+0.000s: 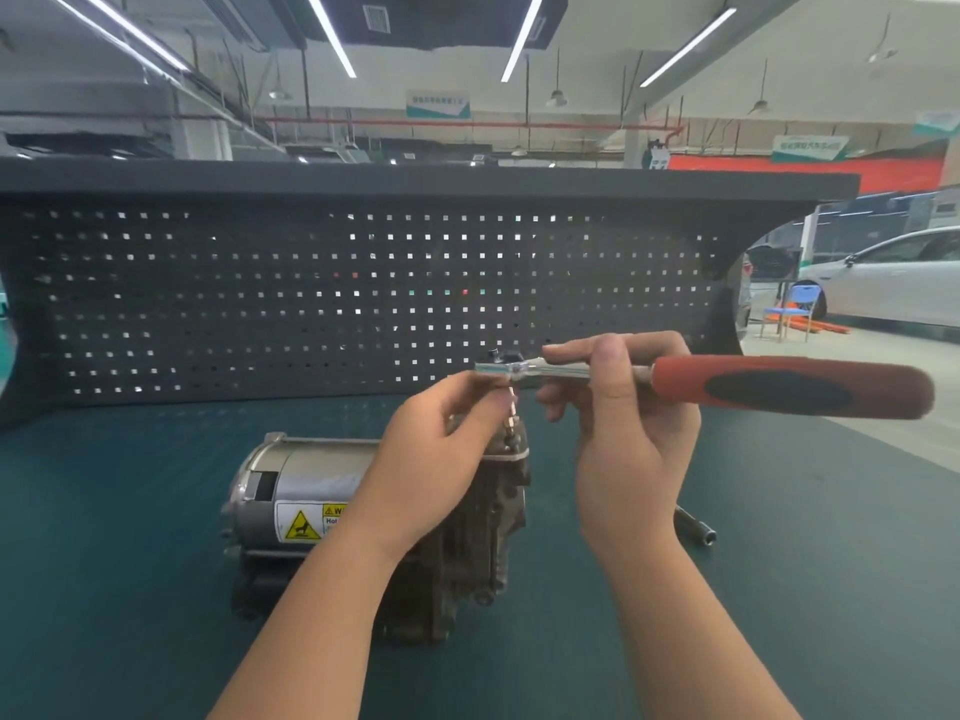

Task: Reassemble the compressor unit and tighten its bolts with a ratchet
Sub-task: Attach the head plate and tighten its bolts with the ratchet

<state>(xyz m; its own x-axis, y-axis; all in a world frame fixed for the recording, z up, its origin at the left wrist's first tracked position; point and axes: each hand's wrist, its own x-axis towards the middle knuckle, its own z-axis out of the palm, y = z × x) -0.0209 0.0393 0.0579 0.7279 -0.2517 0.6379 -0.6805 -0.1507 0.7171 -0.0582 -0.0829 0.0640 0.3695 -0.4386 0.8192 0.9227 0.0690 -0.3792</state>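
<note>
A: Head view first. Where's the compressor [363, 511]?

B: Lying on its side on the green bench [130, 563], in front of the pegboard [260, 293]. The silver motor can points left, with a yellow warning label [306, 522] facing the camera. The dark cast housing is at its right end, partly hidden by the left forearm.

A: And the ratchet [675, 379]?

B: Held level above the housing. Its head is to the left, the red and black handle runs out to the right. A thin bit [511, 413] hangs down from the head toward the top of the housing; whether it touches a bolt, I can't tell, it is blurred there.

A: The right hand [623, 407]?

B: Fingers curled round the metal shank, just left of the red grip, thumb upright in front of it.

A: The left hand [447, 444]?

B: At the ratchet's head, fingertips bent in and pinching around the head and bit. It sits over the housing.

A: Anything else on the bench?

B: A socket [696, 524], lying just right of the right wrist, open end toward the camera.
</note>
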